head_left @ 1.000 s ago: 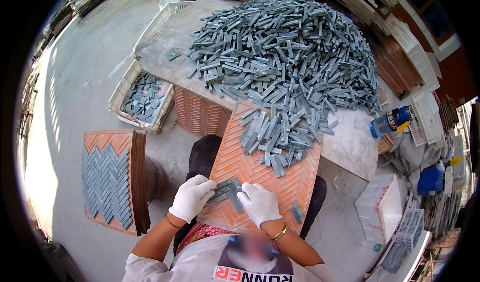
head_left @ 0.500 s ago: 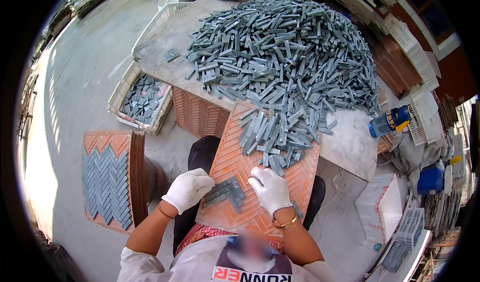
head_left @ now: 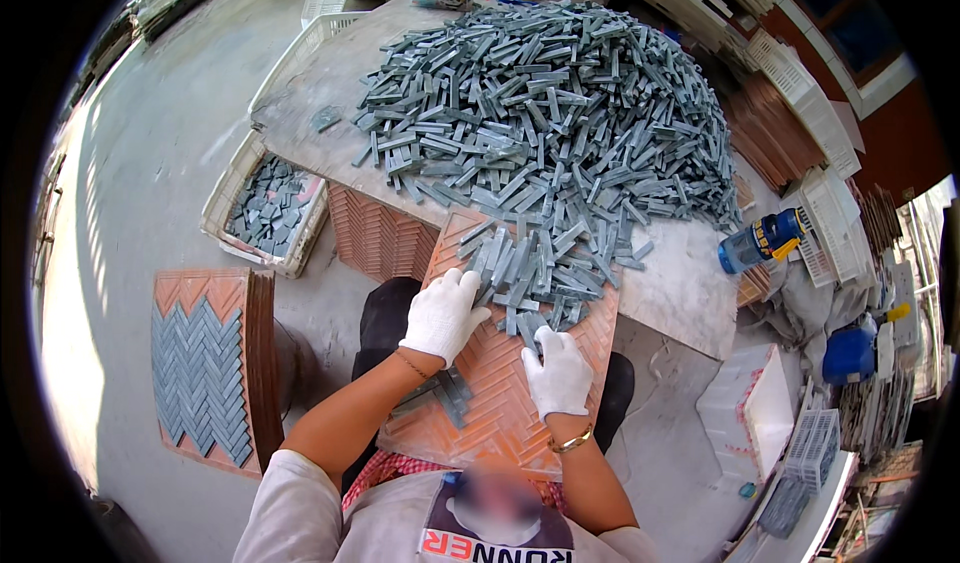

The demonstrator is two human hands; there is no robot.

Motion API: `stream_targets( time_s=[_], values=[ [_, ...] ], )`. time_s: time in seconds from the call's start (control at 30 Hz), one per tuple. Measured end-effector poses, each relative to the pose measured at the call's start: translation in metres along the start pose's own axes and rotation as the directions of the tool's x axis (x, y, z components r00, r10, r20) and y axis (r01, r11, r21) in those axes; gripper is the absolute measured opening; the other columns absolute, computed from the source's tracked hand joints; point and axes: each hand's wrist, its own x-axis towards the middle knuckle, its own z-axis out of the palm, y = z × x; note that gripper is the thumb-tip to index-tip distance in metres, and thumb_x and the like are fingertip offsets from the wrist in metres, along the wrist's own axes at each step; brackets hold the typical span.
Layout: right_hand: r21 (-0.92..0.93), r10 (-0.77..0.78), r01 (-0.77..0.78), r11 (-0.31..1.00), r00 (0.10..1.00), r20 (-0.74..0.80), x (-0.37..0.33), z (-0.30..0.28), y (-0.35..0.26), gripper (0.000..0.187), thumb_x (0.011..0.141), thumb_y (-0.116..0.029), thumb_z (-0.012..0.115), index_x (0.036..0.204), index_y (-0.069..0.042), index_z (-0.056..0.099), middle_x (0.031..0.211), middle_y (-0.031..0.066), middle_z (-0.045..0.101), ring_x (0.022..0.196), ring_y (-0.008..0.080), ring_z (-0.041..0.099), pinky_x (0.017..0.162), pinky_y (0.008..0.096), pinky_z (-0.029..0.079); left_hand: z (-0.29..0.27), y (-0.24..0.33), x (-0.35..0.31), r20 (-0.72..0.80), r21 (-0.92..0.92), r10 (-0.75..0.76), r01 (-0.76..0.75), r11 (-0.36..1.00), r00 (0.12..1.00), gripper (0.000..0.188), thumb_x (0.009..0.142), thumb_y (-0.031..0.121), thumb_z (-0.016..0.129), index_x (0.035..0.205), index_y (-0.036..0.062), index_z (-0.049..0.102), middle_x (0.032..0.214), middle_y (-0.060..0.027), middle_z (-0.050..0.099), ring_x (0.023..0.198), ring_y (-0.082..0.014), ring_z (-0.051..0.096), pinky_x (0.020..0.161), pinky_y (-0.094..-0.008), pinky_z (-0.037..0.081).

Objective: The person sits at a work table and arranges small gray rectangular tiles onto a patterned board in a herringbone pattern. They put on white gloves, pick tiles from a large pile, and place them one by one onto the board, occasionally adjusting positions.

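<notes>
An orange herringbone mould tray (head_left: 500, 403) leans from my lap up onto the table edge. Grey stone strips (head_left: 535, 263) have slid down from the big pile (head_left: 550, 113) onto its upper half. My left hand (head_left: 443, 315), in a white glove, lies flat on the tray's left side with fingers spread next to those strips. My right hand (head_left: 558, 373), also gloved, rests on the tray just below the loose strips, fingertips touching them. A few strips (head_left: 445, 391) sit set in the tray under my left forearm.
A marble table (head_left: 690, 283) carries the pile. A white crate of grey pieces (head_left: 265, 208) stands on the floor at left, near a filled herringbone tray (head_left: 205, 373) on a stack. A blue and yellow bottle (head_left: 762, 240) lies at the table's right edge. White crates (head_left: 760, 423) are at right.
Both hands have moved up the tray, away from the set strips near my lap and toward the loose strips at the pile's foot. The view has shifted slightly.
</notes>
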Motion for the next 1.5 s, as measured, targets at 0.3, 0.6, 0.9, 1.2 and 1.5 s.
stream_targets(
  time_s=[0.3, 0.6, 0.9, 1.2, 1.5],
  values=[
    [0.280, 0.007, -0.052, 0.959, 0.987, 0.158, -0.011, -0.012, -0.007, 0.018, 0.081, -0.015, 0.059, 0.097, -0.008, 0.055, 0.087, 0.0134, 0.061, 0.077, 0.0307, 0.062, 0.067, 0.0415, 0.049, -0.011, -0.012, -0.014, -0.055, -0.183, -0.060, 0.049, 0.982, 0.997, 0.013, 0.080, 0.012, 0.061, 0.091, 0.0059, 0.061, 0.086, -0.0135, 0.063, 0.077, -0.0314, 0.062, 0.066, -0.0380, 0.050],
    [0.388, -0.178, 0.076, 0.918, 0.956, 0.232, -0.018, 0.001, -0.021, 0.017, 0.088, -0.014, 0.052, 0.104, -0.009, 0.054, 0.087, 0.0166, 0.060, 0.082, 0.0371, 0.059, 0.070, 0.0444, 0.048, -0.045, -0.038, -0.060, 0.080, -0.239, -0.113, 0.129, 0.962, 0.990, 0.017, 0.082, 0.015, 0.058, 0.097, 0.0084, 0.061, 0.084, -0.0146, 0.061, 0.076, -0.0349, 0.060, 0.069, -0.0406, 0.049],
    [0.235, -0.100, 0.031, 0.972, 0.953, 0.287, -0.018, -0.006, -0.034, 0.019, 0.084, -0.019, 0.061, 0.099, -0.009, 0.058, 0.085, 0.0128, 0.059, 0.077, 0.0318, 0.061, 0.069, 0.0413, 0.049, -0.040, -0.044, -0.060, 0.022, -0.140, 0.043, -0.040, 0.989, 0.999, 0.018, 0.076, 0.015, 0.065, 0.094, 0.0120, 0.063, 0.087, -0.0075, 0.057, 0.082, -0.0294, 0.059, 0.071, -0.0397, 0.048],
    [0.349, -0.136, -0.003, 0.937, 0.919, 0.371, -0.023, -0.002, -0.047, 0.024, 0.083, -0.020, 0.062, 0.104, -0.009, 0.059, 0.087, 0.0132, 0.061, 0.078, 0.0286, 0.062, 0.069, 0.0384, 0.050, -0.059, -0.046, -0.090, 0.116, -0.240, -0.071, 0.098, 0.966, 0.991, 0.018, 0.074, 0.012, 0.068, 0.091, 0.0084, 0.065, 0.083, -0.0088, 0.057, 0.075, -0.0296, 0.060, 0.068, -0.0375, 0.049],
    [0.344, -0.193, 0.087, 0.935, 0.939, 0.286, -0.020, 0.007, -0.054, 0.017, 0.086, -0.019, 0.056, 0.100, -0.010, 0.057, 0.087, 0.0133, 0.060, 0.079, 0.0339, 0.060, 0.069, 0.0431, 0.049, -0.045, -0.037, -0.097, 0.001, -0.292, -0.030, 0.029, 0.956, 1.000, 0.014, 0.075, 0.006, 0.066, 0.089, 0.0072, 0.066, 0.081, -0.0095, 0.058, 0.074, -0.0293, 0.061, 0.067, -0.0356, 0.050]
  ],
)
